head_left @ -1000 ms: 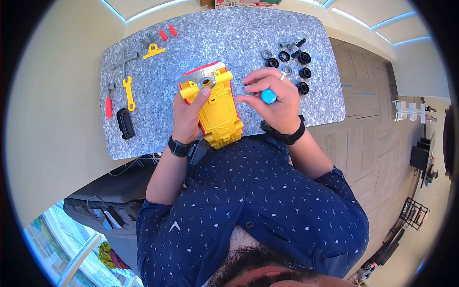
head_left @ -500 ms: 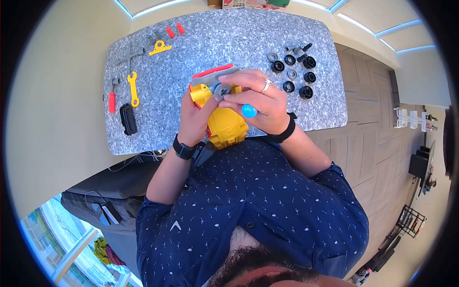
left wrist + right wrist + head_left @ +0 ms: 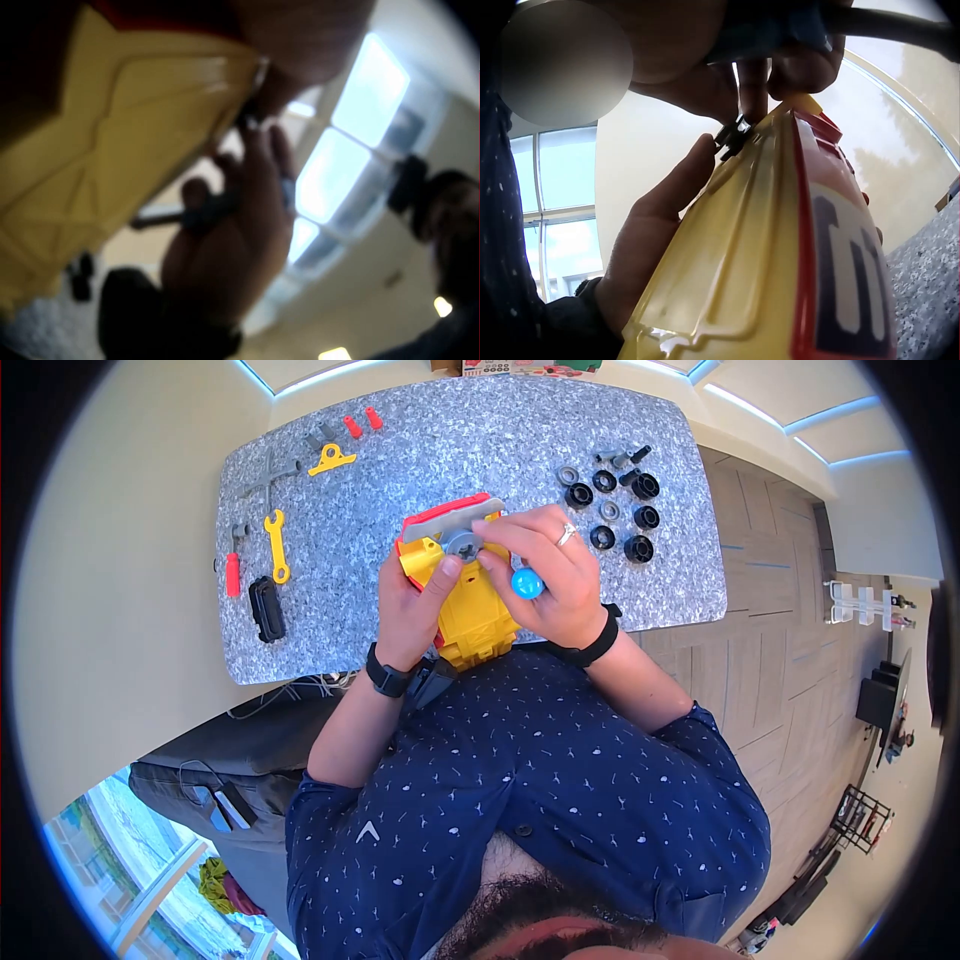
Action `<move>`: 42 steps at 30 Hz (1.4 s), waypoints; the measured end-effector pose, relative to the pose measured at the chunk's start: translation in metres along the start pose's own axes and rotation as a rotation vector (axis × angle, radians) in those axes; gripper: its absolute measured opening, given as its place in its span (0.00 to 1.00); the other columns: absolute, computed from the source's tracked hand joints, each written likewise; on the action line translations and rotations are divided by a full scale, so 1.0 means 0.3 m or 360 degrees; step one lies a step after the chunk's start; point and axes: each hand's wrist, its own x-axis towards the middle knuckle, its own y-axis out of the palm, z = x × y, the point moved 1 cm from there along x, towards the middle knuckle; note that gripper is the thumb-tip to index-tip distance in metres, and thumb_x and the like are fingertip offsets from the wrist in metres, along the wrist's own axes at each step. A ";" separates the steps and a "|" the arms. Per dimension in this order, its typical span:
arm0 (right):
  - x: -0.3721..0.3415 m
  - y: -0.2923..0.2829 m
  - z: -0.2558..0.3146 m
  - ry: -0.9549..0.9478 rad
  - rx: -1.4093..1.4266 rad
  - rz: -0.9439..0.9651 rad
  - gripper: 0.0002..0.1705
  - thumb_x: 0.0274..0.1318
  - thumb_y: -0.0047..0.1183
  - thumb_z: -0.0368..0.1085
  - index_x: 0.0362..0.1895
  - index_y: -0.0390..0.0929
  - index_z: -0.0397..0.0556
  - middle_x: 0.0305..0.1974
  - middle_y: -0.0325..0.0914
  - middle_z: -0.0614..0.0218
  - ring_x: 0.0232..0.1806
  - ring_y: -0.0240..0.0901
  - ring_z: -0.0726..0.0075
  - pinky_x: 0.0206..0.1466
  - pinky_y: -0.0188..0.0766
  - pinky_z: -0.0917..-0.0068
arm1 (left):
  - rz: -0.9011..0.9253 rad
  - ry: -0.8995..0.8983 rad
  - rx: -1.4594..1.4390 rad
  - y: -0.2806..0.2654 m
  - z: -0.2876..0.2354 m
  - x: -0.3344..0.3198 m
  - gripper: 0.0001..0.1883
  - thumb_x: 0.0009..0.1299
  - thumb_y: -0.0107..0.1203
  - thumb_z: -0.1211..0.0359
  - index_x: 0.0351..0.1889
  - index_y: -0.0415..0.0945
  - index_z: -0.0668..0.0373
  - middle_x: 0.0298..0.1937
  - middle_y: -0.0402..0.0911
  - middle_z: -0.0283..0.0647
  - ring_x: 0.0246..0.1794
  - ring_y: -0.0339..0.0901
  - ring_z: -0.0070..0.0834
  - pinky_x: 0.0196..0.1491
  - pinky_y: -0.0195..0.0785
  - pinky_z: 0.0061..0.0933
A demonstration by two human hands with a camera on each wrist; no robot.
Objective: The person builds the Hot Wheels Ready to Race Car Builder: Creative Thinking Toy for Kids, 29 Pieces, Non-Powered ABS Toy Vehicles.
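My left hand (image 3: 408, 618) grips a yellow and red toy vehicle body (image 3: 478, 628) by its side, with its yellow underside facing up. Against the upper end of that underside sits a grey round piece with a slotted centre (image 3: 463, 546). The left thumb presses at its lower edge. My right hand (image 3: 570, 592) pinches the same piece from the right with thumb and fingers. Tucked in this hand is a blue-handled screwdriver (image 3: 527, 583), and its dark shaft (image 3: 896, 27) juts out in the right wrist view.
Black wheels (image 3: 639, 549) and grey rings (image 3: 610, 510) lie at the table's right. Left are a yellow wrench (image 3: 277, 548), a red-handled tool (image 3: 233, 574), a black part (image 3: 267, 610), a yellow bracket (image 3: 331, 459), a grey cross-shaped piece (image 3: 268, 482) and red pegs (image 3: 374, 418).
My right hand has moved left, bringing the grey round piece from beside the toy onto its underside. The toy has shifted slightly right, and the left thumb now presses the piece.
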 end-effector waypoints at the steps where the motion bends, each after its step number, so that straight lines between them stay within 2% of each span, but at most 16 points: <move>1: 0.006 -0.004 0.007 0.0027 -0.0023 0.0042 0.15 0.57 0.75 0.25 0.49 0.91 0.50 0.48 0.88 0.63 0.45 0.84 0.55 0.50 0.82 0.61 | -0.0029 -0.0007 -0.0051 0.007 -0.004 -0.001 0.24 0.87 0.65 0.58 0.71 0.77 0.65 0.62 0.90 0.41 0.59 0.88 0.25 0.60 0.83 0.33; 6: -0.005 -0.042 0.004 0.0094 0.0201 -0.0054 0.11 0.63 0.76 0.36 0.44 0.90 0.44 0.41 0.86 0.60 0.44 0.83 0.58 0.46 0.79 0.65 | -0.0097 -0.0016 -0.0153 0.009 -0.013 0.000 0.25 0.88 0.64 0.56 0.72 0.77 0.66 0.62 0.89 0.41 0.58 0.88 0.25 0.61 0.84 0.33; 8: 0.006 -0.091 -0.012 -0.0047 0.0313 -0.0172 0.17 0.67 0.75 0.44 0.41 0.89 0.42 0.38 0.85 0.60 0.40 0.83 0.60 0.43 0.77 0.67 | -0.0126 -0.0018 -0.0138 0.005 -0.010 -0.005 0.25 0.88 0.63 0.56 0.72 0.77 0.66 0.62 0.89 0.41 0.59 0.87 0.25 0.61 0.83 0.33; 11: 0.005 -0.150 0.042 0.0115 0.0570 -0.0219 0.38 0.80 0.58 0.65 0.35 0.87 0.40 0.34 0.82 0.56 0.33 0.79 0.62 0.36 0.72 0.70 | -0.0152 0.0007 -0.0093 0.002 -0.010 -0.008 0.26 0.88 0.64 0.55 0.72 0.77 0.66 0.62 0.89 0.41 0.59 0.87 0.25 0.62 0.82 0.33; 12: -0.001 -0.150 0.061 0.0238 0.0580 -0.0248 0.45 0.79 0.54 0.75 0.34 0.87 0.40 0.31 0.81 0.59 0.30 0.77 0.64 0.34 0.70 0.71 | -0.0169 0.0044 -0.0072 0.007 -0.022 -0.012 0.26 0.88 0.64 0.55 0.72 0.77 0.66 0.62 0.89 0.41 0.60 0.86 0.25 0.63 0.81 0.33; 15: 0.008 -0.156 0.061 -0.0046 0.0420 -0.0254 0.48 0.71 0.59 0.79 0.39 0.91 0.39 0.34 0.83 0.60 0.33 0.79 0.66 0.34 0.70 0.73 | -0.0230 0.0266 0.0022 0.013 -0.054 -0.030 0.27 0.86 0.67 0.56 0.73 0.77 0.66 0.63 0.88 0.40 0.61 0.85 0.24 0.64 0.79 0.33; 18: 0.025 -0.185 0.080 -0.0240 0.0301 -0.0159 0.41 0.49 0.80 0.67 0.52 0.94 0.42 0.41 0.85 0.64 0.37 0.83 0.68 0.38 0.78 0.73 | -0.0296 0.0453 0.0037 0.008 -0.103 -0.036 0.28 0.85 0.69 0.57 0.73 0.76 0.65 0.64 0.87 0.39 0.61 0.84 0.24 0.65 0.77 0.32; 21: 0.030 -0.173 0.105 -0.0172 0.0278 -0.0058 0.35 0.48 0.86 0.52 0.56 0.94 0.43 0.46 0.85 0.64 0.40 0.84 0.68 0.39 0.79 0.73 | -0.0369 0.0502 0.0131 -0.035 -0.113 -0.041 0.28 0.84 0.70 0.58 0.74 0.76 0.65 0.63 0.87 0.39 0.61 0.83 0.23 0.65 0.76 0.31; 24: 0.018 -0.136 0.105 -0.0152 0.0104 -0.0070 0.27 0.48 0.88 0.41 0.51 0.95 0.44 0.43 0.85 0.64 0.40 0.82 0.68 0.38 0.76 0.72 | -0.0438 0.0583 0.0249 -0.052 -0.136 -0.033 0.29 0.83 0.71 0.59 0.73 0.76 0.67 0.63 0.87 0.40 0.60 0.83 0.23 0.64 0.76 0.31; 27: 0.017 -0.112 0.096 -0.0216 -0.0031 -0.0115 0.21 0.55 0.83 0.30 0.54 0.95 0.47 0.47 0.84 0.63 0.39 0.84 0.66 0.39 0.79 0.71 | -0.0473 0.0706 0.0568 -0.035 -0.167 -0.034 0.29 0.81 0.73 0.60 0.72 0.77 0.67 0.63 0.87 0.41 0.60 0.83 0.24 0.64 0.76 0.31; 30: 0.011 -0.097 0.114 -0.0021 0.0035 -0.0129 0.18 0.59 0.79 0.27 0.53 0.94 0.48 0.48 0.84 0.62 0.39 0.85 0.63 0.40 0.79 0.70 | -0.0505 0.0867 0.0900 -0.034 -0.164 -0.019 0.35 0.77 0.78 0.58 0.74 0.77 0.67 0.64 0.88 0.44 0.60 0.85 0.27 0.63 0.78 0.33; 33: -0.001 -0.117 0.112 0.0564 0.0037 0.0237 0.13 0.63 0.77 0.31 0.52 0.93 0.47 0.44 0.85 0.63 0.39 0.84 0.61 0.41 0.80 0.67 | -0.0472 0.0917 0.0864 -0.023 -0.157 -0.013 0.41 0.71 0.82 0.55 0.76 0.77 0.65 0.69 0.88 0.47 0.62 0.86 0.32 0.66 0.78 0.37; 36: -0.009 -0.102 0.096 0.0945 0.0487 0.0186 0.14 0.69 0.73 0.33 0.56 0.90 0.45 0.38 0.86 0.63 0.36 0.85 0.62 0.41 0.80 0.66 | -0.0380 0.0950 0.1185 -0.015 -0.186 -0.008 0.45 0.67 0.84 0.54 0.78 0.76 0.64 0.74 0.86 0.48 0.66 0.86 0.37 0.70 0.76 0.40; 38: -0.012 -0.097 0.085 0.0671 0.0308 0.0167 0.16 0.70 0.72 0.33 0.59 0.88 0.44 0.36 0.86 0.63 0.35 0.84 0.64 0.41 0.79 0.67 | -0.0401 0.0935 0.1167 -0.026 -0.169 -0.004 0.46 0.66 0.85 0.54 0.78 0.77 0.62 0.76 0.85 0.47 0.69 0.84 0.39 0.71 0.74 0.40; 40: -0.031 -0.096 0.078 0.0691 0.0336 0.0183 0.18 0.71 0.71 0.33 0.61 0.87 0.44 0.36 0.87 0.62 0.35 0.85 0.66 0.42 0.79 0.68 | -0.0398 0.0934 0.1151 -0.030 -0.159 -0.003 0.46 0.65 0.85 0.55 0.78 0.77 0.61 0.76 0.85 0.47 0.70 0.83 0.40 0.72 0.73 0.40; 42: -0.054 -0.096 0.073 0.0992 0.0575 0.0238 0.19 0.70 0.72 0.32 0.62 0.86 0.44 0.38 0.89 0.61 0.38 0.87 0.67 0.43 0.79 0.70 | -0.0385 0.0955 0.1139 -0.027 -0.156 0.000 0.46 0.65 0.85 0.55 0.78 0.77 0.61 0.76 0.85 0.47 0.71 0.83 0.40 0.72 0.73 0.40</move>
